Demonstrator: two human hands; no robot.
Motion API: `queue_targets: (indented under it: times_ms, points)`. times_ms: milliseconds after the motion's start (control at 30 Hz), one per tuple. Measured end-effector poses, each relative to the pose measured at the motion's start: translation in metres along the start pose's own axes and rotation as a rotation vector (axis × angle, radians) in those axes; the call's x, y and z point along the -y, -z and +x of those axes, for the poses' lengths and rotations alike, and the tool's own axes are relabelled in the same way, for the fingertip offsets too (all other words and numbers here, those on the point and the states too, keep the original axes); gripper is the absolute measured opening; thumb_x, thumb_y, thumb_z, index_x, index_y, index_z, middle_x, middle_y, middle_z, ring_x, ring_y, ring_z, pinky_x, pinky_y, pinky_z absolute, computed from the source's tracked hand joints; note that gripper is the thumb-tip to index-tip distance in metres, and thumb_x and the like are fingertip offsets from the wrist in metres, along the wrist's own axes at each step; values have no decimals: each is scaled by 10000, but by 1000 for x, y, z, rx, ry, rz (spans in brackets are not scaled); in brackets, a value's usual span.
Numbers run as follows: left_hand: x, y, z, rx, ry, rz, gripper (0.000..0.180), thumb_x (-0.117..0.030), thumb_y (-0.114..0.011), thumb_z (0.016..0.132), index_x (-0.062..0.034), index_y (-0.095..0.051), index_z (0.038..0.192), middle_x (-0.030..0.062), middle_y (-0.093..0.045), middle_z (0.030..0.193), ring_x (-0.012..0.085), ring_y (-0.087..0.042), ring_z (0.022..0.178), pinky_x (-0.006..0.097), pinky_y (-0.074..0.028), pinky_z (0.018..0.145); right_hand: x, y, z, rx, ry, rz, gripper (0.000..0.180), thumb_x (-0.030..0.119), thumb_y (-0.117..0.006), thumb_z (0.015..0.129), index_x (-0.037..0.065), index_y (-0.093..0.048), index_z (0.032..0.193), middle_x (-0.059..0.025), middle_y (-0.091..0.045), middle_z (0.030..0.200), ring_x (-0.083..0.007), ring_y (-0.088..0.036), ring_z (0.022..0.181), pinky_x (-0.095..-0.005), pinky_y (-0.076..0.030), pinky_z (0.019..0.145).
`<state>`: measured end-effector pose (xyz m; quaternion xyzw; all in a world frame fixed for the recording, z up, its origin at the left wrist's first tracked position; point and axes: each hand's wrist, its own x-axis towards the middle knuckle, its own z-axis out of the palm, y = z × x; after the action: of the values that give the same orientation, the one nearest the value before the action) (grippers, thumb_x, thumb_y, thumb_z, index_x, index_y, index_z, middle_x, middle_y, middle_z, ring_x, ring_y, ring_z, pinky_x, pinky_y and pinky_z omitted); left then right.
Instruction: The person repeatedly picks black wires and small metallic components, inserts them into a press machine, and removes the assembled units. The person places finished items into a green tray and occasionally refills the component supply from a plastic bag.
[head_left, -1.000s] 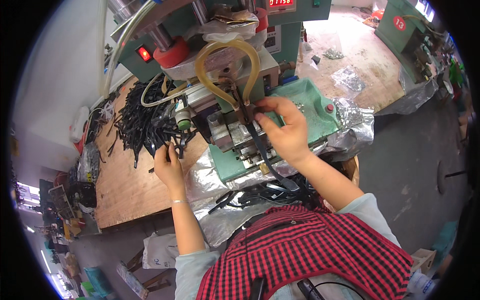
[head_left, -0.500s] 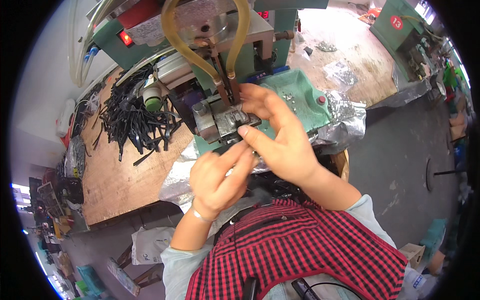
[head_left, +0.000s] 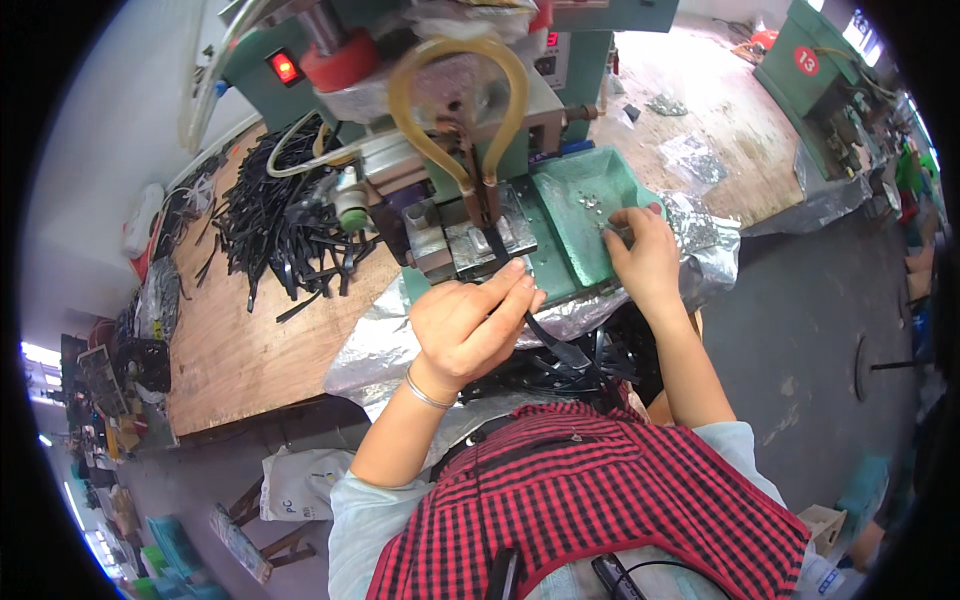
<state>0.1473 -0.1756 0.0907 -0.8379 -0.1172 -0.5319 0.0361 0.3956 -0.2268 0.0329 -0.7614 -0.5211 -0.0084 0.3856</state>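
My left hand pinches a black strap in front of the machine. The strap's far end lies on the metal fixture, below two copper-coloured prongs joined by a looped yellowish hose. Its near end hangs toward my lap. My right hand is over the right edge of the green tray, beside the red knob at its corner, with fingers bent, apart and nothing visible in them. Small metal bits lie scattered in the tray.
A heap of black straps covers the bench's left part. More straps lie close to my lap. Silver foil drapes the bench's front edge. A plastic bag of small pieces lies at right, near another green machine.
My right hand has left the fixture and moved right to the tray's edge. The left hand has shifted slightly right and up, and the strap now shows on the fixture. The view has shifted slightly.
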Motion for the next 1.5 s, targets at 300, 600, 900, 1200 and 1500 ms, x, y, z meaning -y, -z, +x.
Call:
queue_targets:
  times_ms: [300, 600, 900, 1200, 1500]
  points:
    - [-18, 35, -63, -40, 366, -13, 340, 58, -757, 785, -12, -712, 1115, 152, -777, 1082, 223, -764, 809, 261, -562, 670, -6, -9, -1, -65, 119, -119, 92, 125, -740, 825, 58, -691, 865, -111, -695, 899, -351, -658, 916, -456, -521, 817]
    - [127, 8, -72, 101, 866, 235, 988, -170, -930, 687, 44, -401, 1492, 269, -504, 1439, 386, -559, 1243, 419, -454, 1058, 14, -19, 11, -86, 50, 347, 107, 39, -682, 921, 23, -740, 1010, -102, -718, 902, -212, -692, 890, -319, -520, 815]
    - [158, 112, -58, 264, 613, 570, 86, -28, -733, 797, -77, -757, 863, 94, -683, 997, 334, -637, 952, 399, -523, 869, 13, -29, 15, 48, -179, 692, 144, 63, -687, 967, 1, -703, 1096, -39, -729, 968, -108, -664, 902, -240, -496, 850]
    - [145, 88, -140, 495, 669, 718, 88, -55, -678, 782, -49, -751, 832, 92, -659, 903, 311, -609, 919, 433, -460, 813, 3, -19, -2, -201, 48, 294, 107, 49, -708, 907, 13, -721, 1007, -100, -725, 908, -180, -692, 866, -307, -525, 818]
    - [120, 74, -103, -65, 1042, -62, 69, -66, -655, 984, 2, -657, 998, 73, -720, 906, 121, -682, 730, 245, -523, 652, 56, 15, -6, -49, 81, 635, 119, 10, -707, 893, 15, -741, 1007, -92, -744, 993, -202, -697, 955, -309, -517, 892]
